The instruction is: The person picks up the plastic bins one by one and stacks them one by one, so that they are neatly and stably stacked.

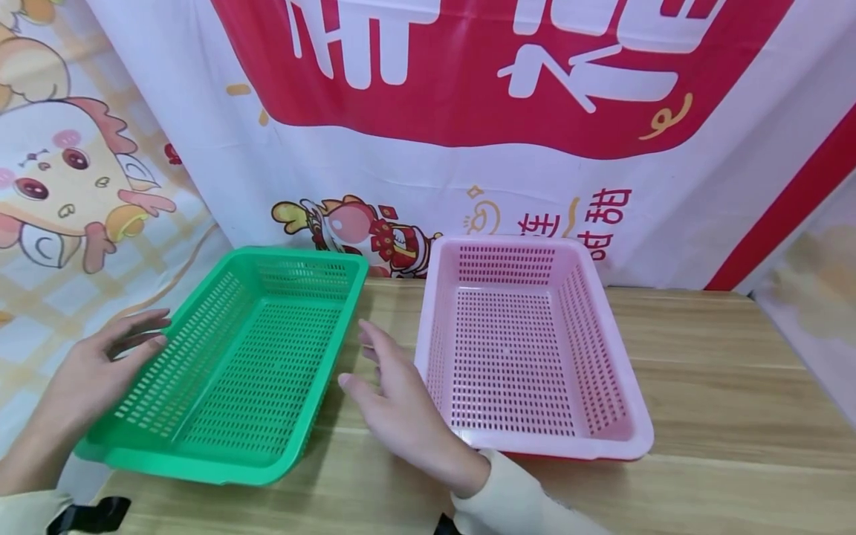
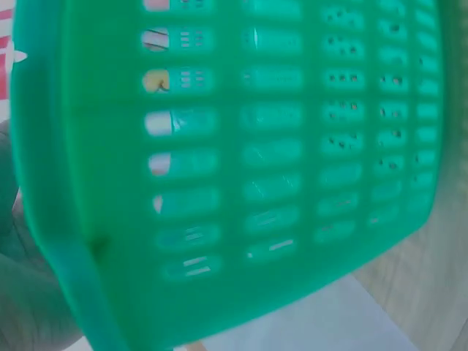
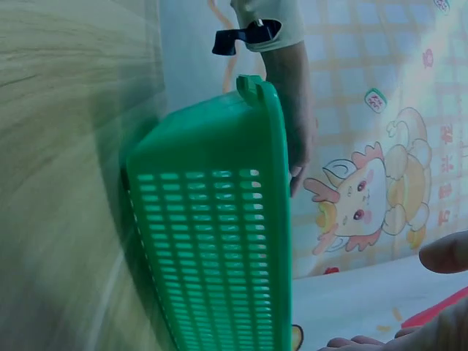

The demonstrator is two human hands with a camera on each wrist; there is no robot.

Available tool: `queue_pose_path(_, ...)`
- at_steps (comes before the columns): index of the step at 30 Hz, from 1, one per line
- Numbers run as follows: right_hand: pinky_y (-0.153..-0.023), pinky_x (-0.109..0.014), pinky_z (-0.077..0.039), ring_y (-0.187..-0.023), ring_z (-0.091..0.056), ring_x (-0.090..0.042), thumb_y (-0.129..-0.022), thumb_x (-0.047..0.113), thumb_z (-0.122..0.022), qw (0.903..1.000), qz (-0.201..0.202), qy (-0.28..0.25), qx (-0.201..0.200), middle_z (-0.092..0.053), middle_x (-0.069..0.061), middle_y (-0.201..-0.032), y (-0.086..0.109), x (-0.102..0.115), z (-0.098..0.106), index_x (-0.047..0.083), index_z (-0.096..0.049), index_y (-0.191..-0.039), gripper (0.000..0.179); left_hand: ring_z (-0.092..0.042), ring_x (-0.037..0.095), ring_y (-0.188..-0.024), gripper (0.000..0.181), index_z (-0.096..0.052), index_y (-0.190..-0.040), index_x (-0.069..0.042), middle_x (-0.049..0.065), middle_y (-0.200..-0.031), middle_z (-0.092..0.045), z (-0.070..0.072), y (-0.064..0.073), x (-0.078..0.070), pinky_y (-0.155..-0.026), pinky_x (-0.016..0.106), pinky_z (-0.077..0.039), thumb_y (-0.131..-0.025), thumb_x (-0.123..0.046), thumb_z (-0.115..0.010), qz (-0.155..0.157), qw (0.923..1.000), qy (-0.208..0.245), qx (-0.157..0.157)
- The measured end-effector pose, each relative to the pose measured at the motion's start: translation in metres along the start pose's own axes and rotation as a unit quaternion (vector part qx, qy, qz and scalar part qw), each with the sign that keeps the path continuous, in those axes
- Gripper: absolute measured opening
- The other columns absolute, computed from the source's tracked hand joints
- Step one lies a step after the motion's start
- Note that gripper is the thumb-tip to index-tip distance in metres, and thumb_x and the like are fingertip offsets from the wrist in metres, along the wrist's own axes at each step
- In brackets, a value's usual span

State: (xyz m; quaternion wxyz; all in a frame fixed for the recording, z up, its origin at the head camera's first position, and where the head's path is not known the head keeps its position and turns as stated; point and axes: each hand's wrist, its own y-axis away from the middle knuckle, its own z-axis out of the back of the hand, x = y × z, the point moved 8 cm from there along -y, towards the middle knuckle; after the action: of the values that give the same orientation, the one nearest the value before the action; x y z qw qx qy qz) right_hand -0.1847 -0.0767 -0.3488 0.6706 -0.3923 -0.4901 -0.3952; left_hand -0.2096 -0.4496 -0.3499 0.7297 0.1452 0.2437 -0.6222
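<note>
A green plastic basket (image 1: 267, 475) with slotted walls stands on the left side of the table, nothing inside it. My left hand (image 1: 110, 360) is at its left rim, fingers loosely bent above the edge; whether they touch it I cannot tell. Much of that hand is hidden behind the green wall in the left wrist view. Between the two baskets is my right hand (image 1: 401, 401), its thumb and fingers apart and nothing held. It faces the green basket's right side, with a gap to the rim. A pink basket (image 1: 631, 416) stands just right of this hand.
Under the pink basket's front rim a red edge (image 1: 535, 455) shows. The wooden table (image 1: 722, 401) extends to the right. A printed cloth (image 1: 374, 119) hangs behind, and another cartoon cloth (image 1: 154, 253) borders the left.
</note>
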Motion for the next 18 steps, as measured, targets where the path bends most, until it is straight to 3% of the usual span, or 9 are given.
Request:
queue_pose_path(6, -0.125, -0.054, -0.038, -0.151, -0.042, -0.026, -0.104, 0.025, -0.06, 0.9996, -0.011, 0.023, -0.009, -0.043, -0.003, -0.164, -0.006, -0.01, -0.016, 0.021, -0.029, -0.166, 0.069, -0.044, 0.065, -0.131, 0.064, -0.031, -0.165, -0.009, 0.036, -0.154, -0.045, 0.0, -0.009, 0.011, -0.098, 0.082, -0.037, -0.111, -0.038, -0.049, -0.023, 0.9997, 0.001, 0.01)
queue_pose_path(16, -0.13, -0.051, -0.029, -0.157, -0.03, -0.019, -0.106, 0.028, -0.057, 0.9988, -0.02, 0.038, -0.023, -0.032, 0.001, -0.17, -0.015, -0.031, -0.037, 0.02, -0.024, -0.168, 0.07, -0.036, 0.067, -0.138, 0.064, -0.03, -0.165, -0.007, 0.037, -0.159, -0.037, -0.001, -0.019, 0.026, -0.108, 0.084, -0.027, -0.111, -0.037, -0.049, -0.038, 0.9988, 0.012, 0.027)
queue_pose_path(18, -0.13, -0.05, -0.029, -0.157, -0.03, -0.018, -0.107, 0.029, -0.057, 0.9987, -0.024, 0.034, -0.028, -0.031, 0.003, -0.17, -0.018, -0.036, -0.038, 0.021, -0.024, -0.168, 0.07, -0.04, 0.047, -0.149, 0.065, -0.03, -0.166, -0.013, 0.032, -0.163, -0.037, -0.001, -0.02, 0.034, -0.122, 0.059, -0.037, -0.111, -0.041, -0.05, -0.037, 0.9989, 0.006, 0.029)
